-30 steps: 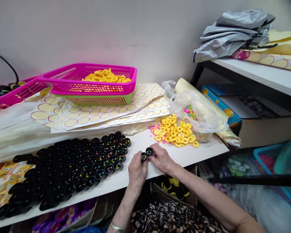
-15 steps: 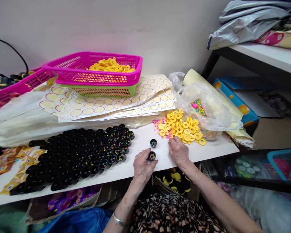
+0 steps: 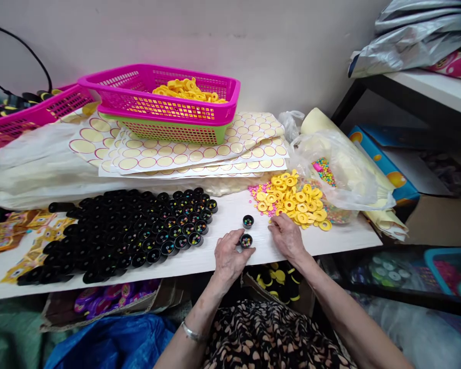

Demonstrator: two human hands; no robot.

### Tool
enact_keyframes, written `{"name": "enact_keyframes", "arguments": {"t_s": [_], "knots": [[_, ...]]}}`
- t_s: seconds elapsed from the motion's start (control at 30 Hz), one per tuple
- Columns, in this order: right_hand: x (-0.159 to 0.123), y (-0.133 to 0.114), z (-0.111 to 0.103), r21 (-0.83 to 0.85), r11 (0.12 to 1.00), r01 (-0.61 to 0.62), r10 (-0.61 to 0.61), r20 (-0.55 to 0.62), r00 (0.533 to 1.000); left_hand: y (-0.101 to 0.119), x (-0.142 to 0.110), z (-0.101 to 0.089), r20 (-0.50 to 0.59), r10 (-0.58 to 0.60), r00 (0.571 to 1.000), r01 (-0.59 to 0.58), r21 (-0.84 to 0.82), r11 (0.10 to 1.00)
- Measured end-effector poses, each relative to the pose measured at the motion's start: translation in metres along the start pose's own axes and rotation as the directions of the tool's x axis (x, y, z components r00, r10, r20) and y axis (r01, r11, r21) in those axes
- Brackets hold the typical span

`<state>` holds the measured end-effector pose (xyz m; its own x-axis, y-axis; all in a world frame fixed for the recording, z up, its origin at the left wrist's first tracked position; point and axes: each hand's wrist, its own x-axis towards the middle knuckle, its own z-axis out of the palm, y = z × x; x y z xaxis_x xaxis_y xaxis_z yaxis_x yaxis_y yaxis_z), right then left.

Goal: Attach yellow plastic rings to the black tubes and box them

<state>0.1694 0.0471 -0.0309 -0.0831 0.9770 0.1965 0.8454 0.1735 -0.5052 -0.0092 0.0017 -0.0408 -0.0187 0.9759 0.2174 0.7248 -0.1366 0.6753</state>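
Note:
My left hand rests on the white tabletop, its thumb and fingers closed around a small black cup with coloured beads inside. Just behind that one stands a second black cup, also with beads. My right hand is to the right of the cups, fingers bent and pinched together. A speck of yellow shows at its fingertips, too small to name. Beyond it lies a pile of yellow ring-shaped pieces with tabs, beside scattered pink beads. Many black cups stand packed together on the left.
A pink basket of yellow pieces sits on a green one, over sticker sheets. A plastic bag with beads lies behind the pile. Below the table edge are boxes with black-yellow and purple pieces.
My right hand has drawn back from the yellow pile, slightly toward me and the cups. My left hand stays at the same cup. The view has shifted a little.

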Motion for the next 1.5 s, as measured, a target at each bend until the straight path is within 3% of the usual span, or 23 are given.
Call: {"name": "enact_keyframes", "arguments": {"t_s": [0.23,0.33,0.47,0.8,0.97,1.07,1.17,1.27,1.3,1.37,1.43,1.5], "knots": [[0.004,-0.005,0.002,-0.072,0.997,0.014,-0.013,0.015,1.000,0.002,0.002,-0.003,0.014,0.009,1.000,-0.009,-0.036,0.999],[-0.004,-0.018,-0.002,0.097,0.988,0.123,-0.123,-0.012,0.992,0.006,0.002,-0.005,0.049,0.020,0.999,-0.019,-0.012,1.000],[-0.019,-0.041,-0.007,0.321,0.900,0.296,-0.319,0.018,0.948,0.010,0.001,-0.007,0.089,0.012,0.996,-0.015,0.039,0.999],[-0.020,-0.056,-0.005,0.084,0.916,0.392,-0.401,0.177,0.899,0.009,-0.001,-0.007,0.088,0.043,0.995,-0.051,0.087,0.995],[-0.013,-0.074,-0.010,-0.113,0.841,0.530,-0.480,0.298,0.825,0.008,0.001,-0.007,0.074,0.049,0.996,-0.053,0.054,0.997],[-0.008,-0.080,-0.012,-0.135,0.819,0.557,-0.480,0.371,0.795,0.006,0.002,-0.005,0.049,0.075,0.996,-0.077,0.042,0.996],[-0.005,-0.070,-0.015,-0.012,0.873,0.487,-0.449,0.367,0.814,0.004,0.003,-0.004,0.053,0.081,0.995,-0.084,0.052,0.995],[-0.005,-0.045,-0.021,0.130,0.892,0.434,-0.452,0.182,0.873,0.003,0.003,-0.003,0.061,0.070,0.996,-0.074,0.066,0.995],[-0.004,-0.034,-0.024,0.106,0.902,0.419,-0.429,0.086,0.899,0.003,0.003,-0.002,0.061,0.066,0.996,-0.070,0.066,0.995],[-0.001,-0.012,-0.033,-0.108,0.947,0.302,-0.313,-0.100,0.945,0.003,0.003,-0.002,0.057,0.060,0.997,-0.064,0.059,0.996],[0.005,0.009,-0.042,-0.348,0.921,0.176,-0.231,-0.121,0.965,0.003,0.002,-0.001,0.043,0.057,0.997,-0.059,0.053,0.997],[0.011,0.026,-0.049,-0.438,0.883,0.168,-0.219,-0.068,0.973,0.001,0.001,-0.001,0.019,0.058,0.998,-0.059,0.051,0.997]]}}
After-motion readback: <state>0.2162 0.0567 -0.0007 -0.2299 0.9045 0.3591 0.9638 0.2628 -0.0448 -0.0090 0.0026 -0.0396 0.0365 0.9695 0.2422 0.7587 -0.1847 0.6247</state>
